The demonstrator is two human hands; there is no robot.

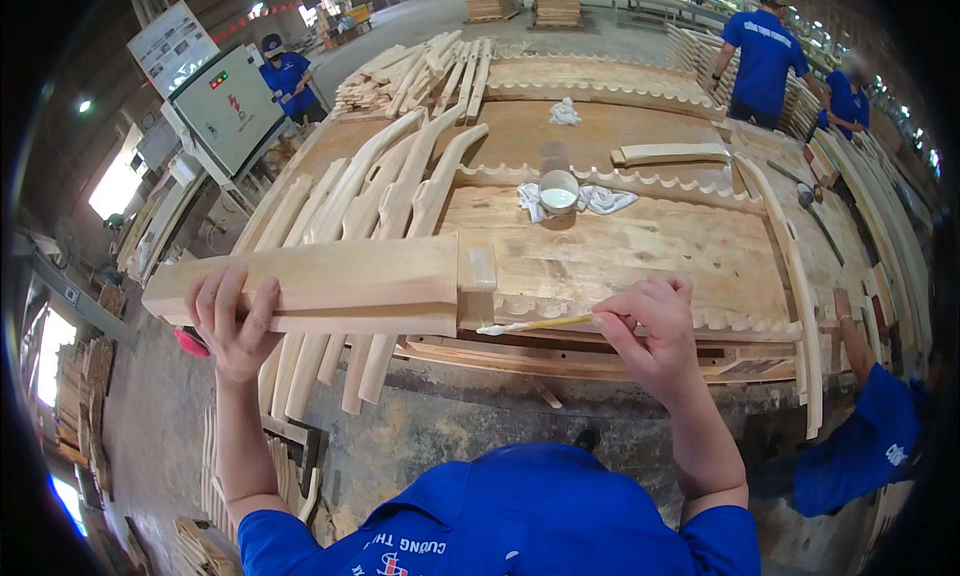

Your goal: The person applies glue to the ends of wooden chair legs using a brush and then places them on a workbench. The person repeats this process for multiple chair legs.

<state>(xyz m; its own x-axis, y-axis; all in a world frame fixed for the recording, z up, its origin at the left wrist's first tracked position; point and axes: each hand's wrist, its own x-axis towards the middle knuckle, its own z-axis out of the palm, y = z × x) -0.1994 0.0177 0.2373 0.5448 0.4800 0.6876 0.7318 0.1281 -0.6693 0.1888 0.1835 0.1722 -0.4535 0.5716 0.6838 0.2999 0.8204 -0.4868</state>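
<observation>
My left hand [235, 321] is wrapped round the left part of a thick pale wooden beam [330, 276], held level above the bench. A narrower tenon [478, 268] projects from the beam's right end, with a whitish, glossy patch on it. Between the fingertips of my right hand [655, 326] is a thin yellow-handled brush [545, 324]. White stuff coats the brush tip, which is close to the lower corner of the beam's end; whether they touch I cannot tell. Beyond them a cup of white liquid [559, 191] stands on the bench beside a crumpled white cloth [607, 200].
Curved wooden pieces [400, 196] lie left on the workbench [620, 241], with scalloped rails [610, 181] across it. A small wood block [672, 155] and dark tools [815, 211] lie farther right. A co-worker's arm [852, 336] reaches in at right; other people in blue work behind.
</observation>
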